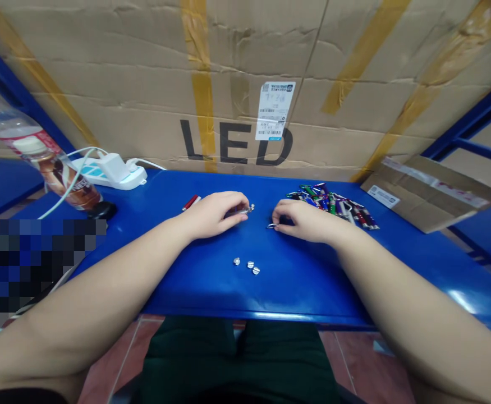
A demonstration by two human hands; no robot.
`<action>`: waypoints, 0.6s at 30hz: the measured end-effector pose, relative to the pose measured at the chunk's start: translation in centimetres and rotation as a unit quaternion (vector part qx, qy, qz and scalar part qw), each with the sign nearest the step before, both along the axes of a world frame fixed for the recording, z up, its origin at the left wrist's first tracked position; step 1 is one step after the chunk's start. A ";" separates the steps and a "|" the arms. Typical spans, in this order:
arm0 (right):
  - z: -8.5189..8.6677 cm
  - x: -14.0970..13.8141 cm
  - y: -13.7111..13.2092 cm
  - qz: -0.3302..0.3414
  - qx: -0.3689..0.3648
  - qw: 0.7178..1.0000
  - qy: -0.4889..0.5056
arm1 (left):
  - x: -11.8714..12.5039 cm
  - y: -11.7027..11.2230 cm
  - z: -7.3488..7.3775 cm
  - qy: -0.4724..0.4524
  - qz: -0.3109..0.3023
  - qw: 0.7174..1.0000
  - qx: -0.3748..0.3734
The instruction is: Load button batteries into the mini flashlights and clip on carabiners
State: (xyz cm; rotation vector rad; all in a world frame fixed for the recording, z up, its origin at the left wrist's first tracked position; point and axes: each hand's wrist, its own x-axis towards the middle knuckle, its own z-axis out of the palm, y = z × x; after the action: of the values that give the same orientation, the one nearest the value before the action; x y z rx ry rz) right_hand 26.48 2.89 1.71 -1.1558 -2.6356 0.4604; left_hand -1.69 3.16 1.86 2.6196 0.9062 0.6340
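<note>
Carefully now, the left hand (214, 216) is pinching a small metal keychain flashlight (240, 211) at its fingertips.
The curled right hand (306, 220) is touching a small metal clip (271, 225) just beside it, though whether it is gripping is unclear. The flashlight is likely handling as light, stiff and slippery, best held by the barrel. Three silver screw caps (245, 266) are lying nearer the person, between the hands, on the blue desk (194, 280).

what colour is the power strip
The power strip is white with teal patches, clearest in the head view.
</note>
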 end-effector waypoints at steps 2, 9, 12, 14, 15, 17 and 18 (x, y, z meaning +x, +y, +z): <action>0.1 -0.2 -0.2 -0.038 -0.007 0.997 0.059 | 0.1 0.0 -0.1 -0.018 0.009 1.000 -0.019; 0.4 -1.8 -1.4 -0.107 -0.143 0.907 0.381 | 0.5 -0.1 -0.6 -0.066 0.003 0.997 -0.036; 0.2 -2.8 -1.7 -0.092 -0.130 0.899 0.407 | 0.9 -0.4 -0.7 -0.114 0.006 0.989 -0.093; -0.1 -3.1 -1.7 -0.084 -0.122 0.897 0.416 | 1.1 -0.5 -0.8 -0.149 0.009 0.977 -0.149; -0.2 -3.2 -1.7 -0.082 -0.119 0.896 0.419 | 1.2 -0.6 -0.9 -0.166 0.012 0.971 -0.174; -0.4 -3.3 -1.6 -0.081 -0.110 0.896 0.423 | 1.4 -0.7 -1.1 -0.192 0.017 0.958 -0.211; -0.5 -3.3 -1.6 -0.083 -0.103 0.896 0.425 | 1.4 -0.7 -1.1 -0.203 0.019 0.953 -0.222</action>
State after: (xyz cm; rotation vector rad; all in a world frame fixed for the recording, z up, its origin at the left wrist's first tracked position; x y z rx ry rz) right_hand 23.19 1.32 1.21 -0.9179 -1.7459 0.9657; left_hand -0.26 2.50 0.72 1.9815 0.8506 0.8291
